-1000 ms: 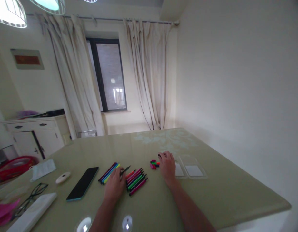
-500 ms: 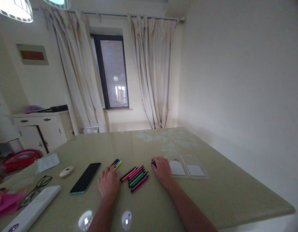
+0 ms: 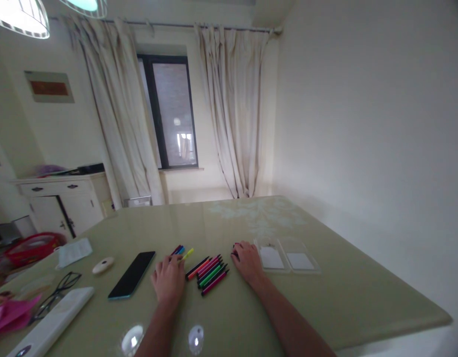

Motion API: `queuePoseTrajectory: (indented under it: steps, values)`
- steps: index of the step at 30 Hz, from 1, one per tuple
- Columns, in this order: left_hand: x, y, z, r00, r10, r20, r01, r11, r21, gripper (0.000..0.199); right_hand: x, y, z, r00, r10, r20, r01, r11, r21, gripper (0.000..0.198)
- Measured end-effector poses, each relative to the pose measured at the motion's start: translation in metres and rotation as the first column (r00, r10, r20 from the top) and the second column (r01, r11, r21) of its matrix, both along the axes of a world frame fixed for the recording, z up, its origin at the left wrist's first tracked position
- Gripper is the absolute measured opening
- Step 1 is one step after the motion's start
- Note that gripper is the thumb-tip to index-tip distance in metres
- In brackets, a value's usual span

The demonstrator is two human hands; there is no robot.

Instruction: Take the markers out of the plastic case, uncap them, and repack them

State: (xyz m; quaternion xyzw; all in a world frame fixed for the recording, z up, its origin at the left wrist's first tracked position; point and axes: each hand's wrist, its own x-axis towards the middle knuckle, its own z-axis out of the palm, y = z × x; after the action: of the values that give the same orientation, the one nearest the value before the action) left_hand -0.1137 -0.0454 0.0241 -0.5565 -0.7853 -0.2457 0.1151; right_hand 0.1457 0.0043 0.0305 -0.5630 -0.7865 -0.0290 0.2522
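Observation:
In the head view, my left hand [image 3: 169, 277] is closed on a yellow marker pen [image 3: 188, 254], whose tip points up and right. Just beyond these fingers lie a few dark red and blue marker pens [image 3: 178, 250]. Between my two hands, a bunch of marker pens [image 3: 210, 272] in pink, orange, green and magenta rests side by side on the table. My right hand [image 3: 247, 259] sits on the tabletop with its fingers curled. Something dark and reddish shows at its fingertips, mostly hidden. Right beside it lies an open clear plastic case [image 3: 287, 267] with white inserts.
Left of my left hand is a black phone [image 3: 132, 275]. Farther left are a white oval object [image 3: 103, 266], glasses [image 3: 56, 295], a long white device [image 3: 52, 322], a pink item [image 3: 13, 315] and a pale blue sheet [image 3: 75, 252]. A wall [image 3: 381, 148] runs along the right.
My left hand has taken hold of the yellow marker pen and shifted it slightly right, away from the dark red and blue ones. My right hand has barely moved.

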Motion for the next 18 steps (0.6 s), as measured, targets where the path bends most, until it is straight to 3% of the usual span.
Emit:
queuePoseTrajectory:
  steps: [2,4,6,8,9,13,18]
  values:
    - [0.006,0.002,0.002,0.995,-0.101,-0.023,0.102,0.995,0.019,0.031,-0.002,-0.003,0.002,0.999,0.043,-0.004,-0.043,0.998,0.043,0.014]
    - [0.016,0.003,0.002,0.953,-0.295,-0.061,0.297,0.955,0.017,0.031,-0.006,-0.005,0.003,0.991,0.133,-0.006,-0.132,0.986,0.105,0.024]
    - [0.028,0.004,-0.002,0.846,-0.524,-0.099,0.525,0.851,-0.008,0.031,-0.012,-0.007,0.002,0.968,0.249,0.038,-0.252,0.958,0.137,0.028]
    - [0.039,0.003,-0.006,0.759,-0.641,-0.115,0.641,0.766,-0.038,0.030,-0.016,-0.007,-0.001,0.931,0.344,0.120,-0.357,0.927,0.115,0.022]
    - [0.044,0.002,-0.007,0.740,-0.662,-0.117,0.662,0.748,-0.049,0.030,-0.018,-0.007,-0.003,0.912,0.377,0.160,-0.394,0.914,0.098,0.019]
    - [0.050,-0.004,-0.005,0.762,-0.638,-0.114,0.631,0.770,-0.089,0.030,-0.020,-0.005,-0.005,0.866,0.428,0.257,-0.464,0.881,0.096,0.019]
    - [0.053,-0.010,0.007,0.859,-0.504,-0.094,0.488,0.860,-0.151,0.036,-0.025,-0.008,-0.001,0.857,0.412,0.310,-0.468,0.873,0.135,0.017]
